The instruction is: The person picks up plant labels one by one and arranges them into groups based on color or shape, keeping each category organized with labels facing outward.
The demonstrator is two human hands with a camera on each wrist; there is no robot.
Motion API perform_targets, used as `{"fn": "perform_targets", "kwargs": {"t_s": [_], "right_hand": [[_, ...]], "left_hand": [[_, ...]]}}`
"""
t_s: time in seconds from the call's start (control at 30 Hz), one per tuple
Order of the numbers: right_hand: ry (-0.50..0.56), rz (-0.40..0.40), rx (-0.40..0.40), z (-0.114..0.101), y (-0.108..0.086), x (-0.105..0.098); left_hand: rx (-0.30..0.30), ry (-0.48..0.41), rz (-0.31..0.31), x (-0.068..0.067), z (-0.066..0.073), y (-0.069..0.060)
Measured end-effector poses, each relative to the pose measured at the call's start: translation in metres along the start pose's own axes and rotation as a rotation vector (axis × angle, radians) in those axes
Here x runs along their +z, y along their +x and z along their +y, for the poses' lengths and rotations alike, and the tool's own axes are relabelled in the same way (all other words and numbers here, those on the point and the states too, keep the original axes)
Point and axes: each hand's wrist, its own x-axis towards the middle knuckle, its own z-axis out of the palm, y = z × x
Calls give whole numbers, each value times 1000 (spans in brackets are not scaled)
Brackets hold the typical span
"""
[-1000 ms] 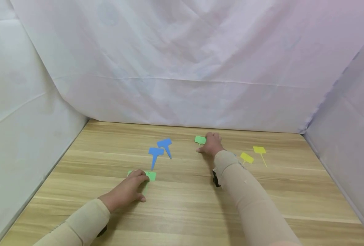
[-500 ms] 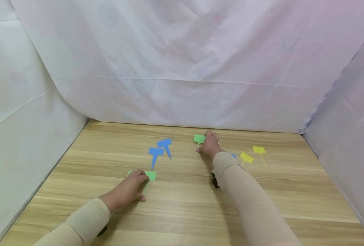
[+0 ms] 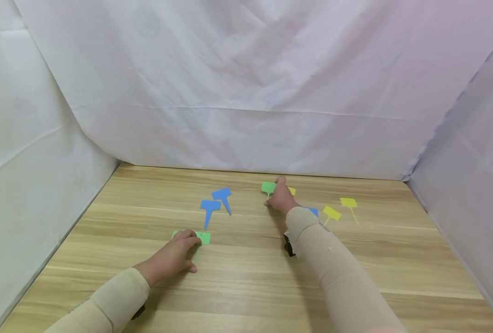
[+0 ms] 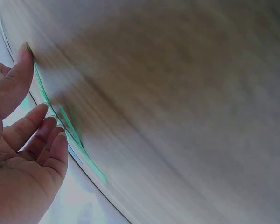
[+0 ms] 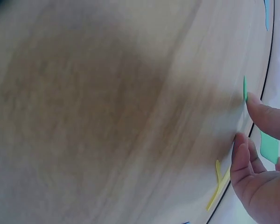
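Note:
In the head view my left hand [image 3: 174, 257] rests over green tags [image 3: 203, 238] on the table, fingers relaxed, thumb apart from them beside a thin stem. In the left wrist view the fingertips meet the edge of the green pieces [image 4: 93, 166], which lie low on the wood. My right hand [image 3: 282, 198], farther back, pinches a green T-shaped tag [image 3: 268, 187] near its stem. Its head [image 5: 269, 147] shows raised between thumb and fingers in the right wrist view; the exact finger contact is partly hidden. A yellow tag [image 3: 292, 190] lies just right of this hand.
Two blue tags [image 3: 210, 205] [image 3: 222, 194] lie between the hands. Right of the right wrist are a partly covered blue tag [image 3: 312, 211] and two yellow tags [image 3: 332, 213] [image 3: 348, 202]. White cloth [image 3: 246, 138] borders the wooden table at the back and sides.
My right hand has shifted slightly left and away from me together with the green tag, uncovering the yellow tag beside it and more of the blue one. The left hand stays in place.

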Motion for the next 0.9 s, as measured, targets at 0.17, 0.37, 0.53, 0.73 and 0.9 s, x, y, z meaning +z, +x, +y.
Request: {"fn": "perform_targets", "kwargs": {"t_s": [0.17,0.37,0.53,0.73,0.9], "right_hand": [[15,16,-4,-1,-1,1],[56,15,11,-4,-2,2],[88,11,36,-5,-1,2],[114,6,49,-9,-5,1],[168,4,35,-8,-7,1]], "left_hand": [[8,-2,2,0,-1,2],[11,-3,0,-1,-4,4],[18,1,1,-1,-5,6],[20,4,0,-1,-6,7],[22,8,4,-1,-6,8]]}}
